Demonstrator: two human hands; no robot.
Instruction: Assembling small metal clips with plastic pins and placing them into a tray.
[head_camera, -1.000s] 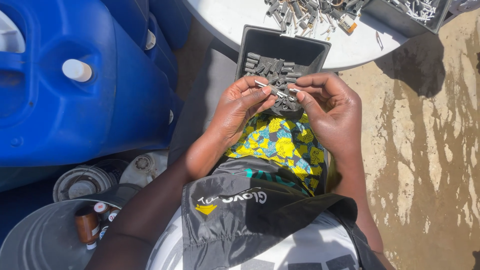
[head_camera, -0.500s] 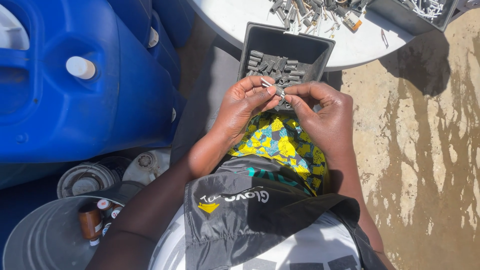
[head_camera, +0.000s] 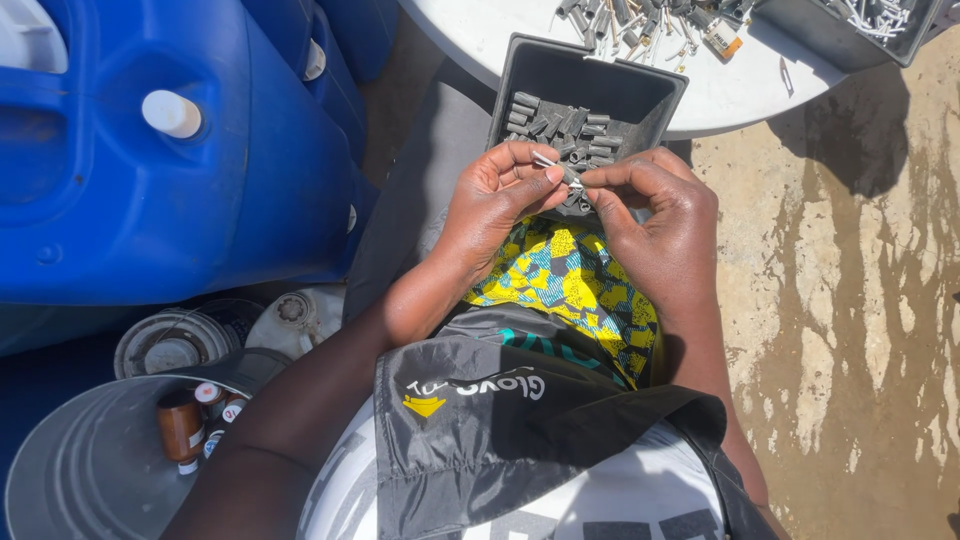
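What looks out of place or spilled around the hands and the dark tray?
Nothing looks spilled. The dark tray rests tilted, half on the lap and half against the white table. Both hands, left hand and right hand, pinch one small metal piece over it.

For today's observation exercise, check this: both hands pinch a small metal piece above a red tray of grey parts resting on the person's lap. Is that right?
One detail is wrong: the tray is dark grey, not red, as the head view shows. The rest holds: the left hand and right hand pinch a small metal piece above its grey parts.
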